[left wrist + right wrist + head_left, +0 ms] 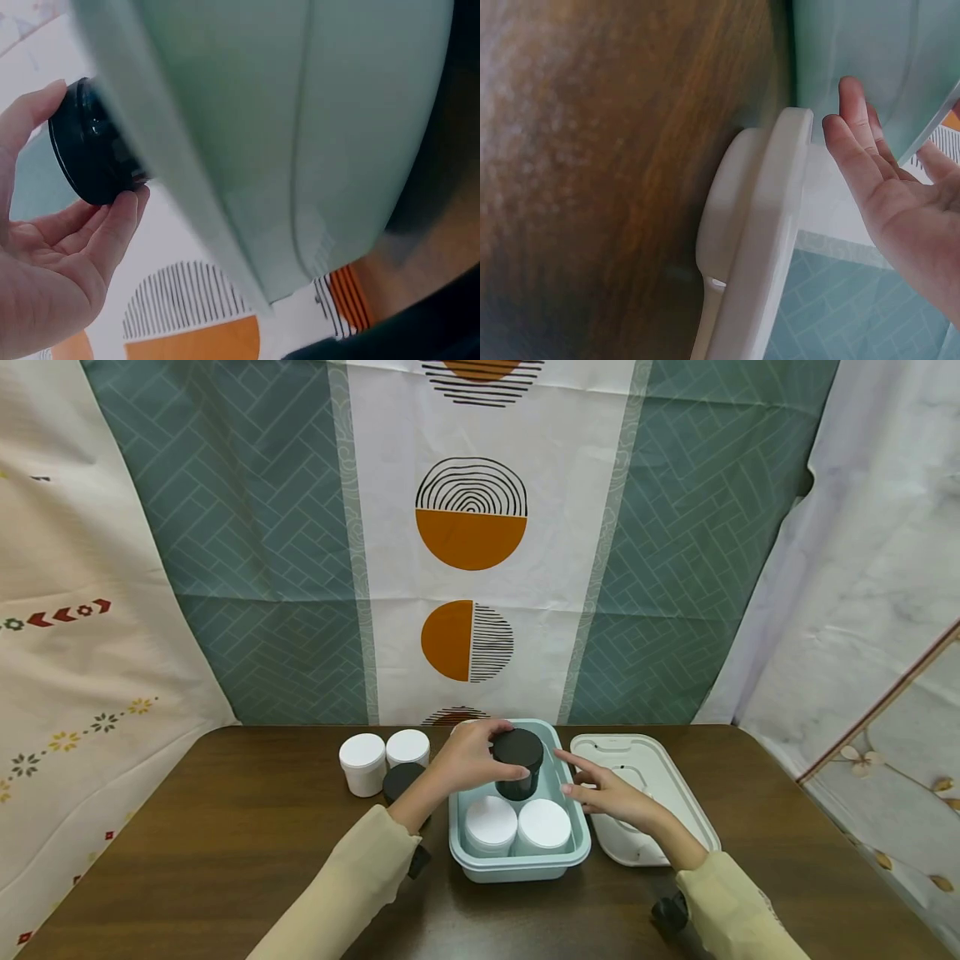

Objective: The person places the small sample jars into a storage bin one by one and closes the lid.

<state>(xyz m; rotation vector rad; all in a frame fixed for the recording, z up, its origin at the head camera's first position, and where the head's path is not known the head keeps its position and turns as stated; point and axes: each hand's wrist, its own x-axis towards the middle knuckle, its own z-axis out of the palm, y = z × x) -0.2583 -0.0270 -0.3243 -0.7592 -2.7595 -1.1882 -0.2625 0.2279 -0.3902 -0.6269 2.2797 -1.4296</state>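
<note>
My left hand (471,758) grips a black jar (517,758) by its lid, thumb on one side and fingers on the other, at the back half of a pale green tub (517,867). In the left wrist view the black lid (94,146) shows above the tub's rim; the tub wall hides the jar's lower part. Two white-lidded jars, a left one (491,825) and a right one (543,827), stand side by side in the tub's front half. My right hand (611,793) is at the tub's right rim, fingers loosely extended, holding nothing.
A white tub lid (686,802) lies on the brown table (225,843), right of the tub and partly under my right hand. Left of the tub stand two white jars (363,766) and a black-lidded jar (403,777), partly hidden by my left arm. Patterned curtains (285,527) hang behind.
</note>
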